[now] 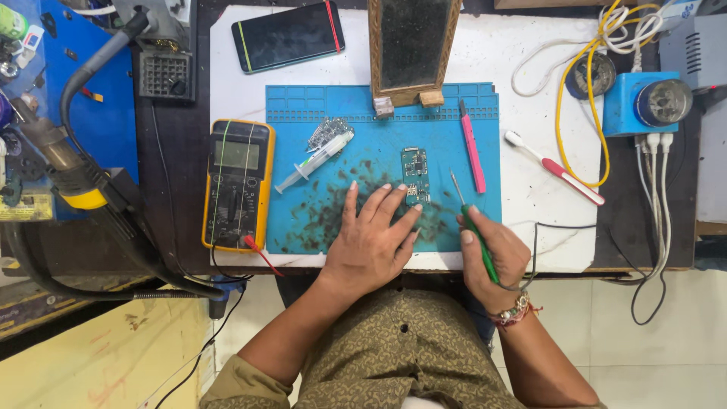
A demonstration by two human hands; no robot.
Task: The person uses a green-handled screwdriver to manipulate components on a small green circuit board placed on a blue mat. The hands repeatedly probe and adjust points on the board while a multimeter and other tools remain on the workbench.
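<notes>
A small green circuit board (pixel 415 174) lies on the blue work mat (pixel 326 102). My left hand (pixel 371 238) rests flat on the mat just left of and below the board, fingers spread, fingertips close to its lower end. My right hand (pixel 491 254) grips a green-handled soldering iron (pixel 473 227) like a pen, its metal tip pointing up toward the board's right side without touching it.
A yellow multimeter (pixel 236 185) sits left of the mat; a syringe (pixel 314 161) and a second small board (pixel 327 132) lie on it. A pink tool (pixel 472 148), a toothbrush (pixel 556 168), a phone (pixel 288 34), a wooden stand (pixel 413 49) and cables (pixel 591 83) surround the mat.
</notes>
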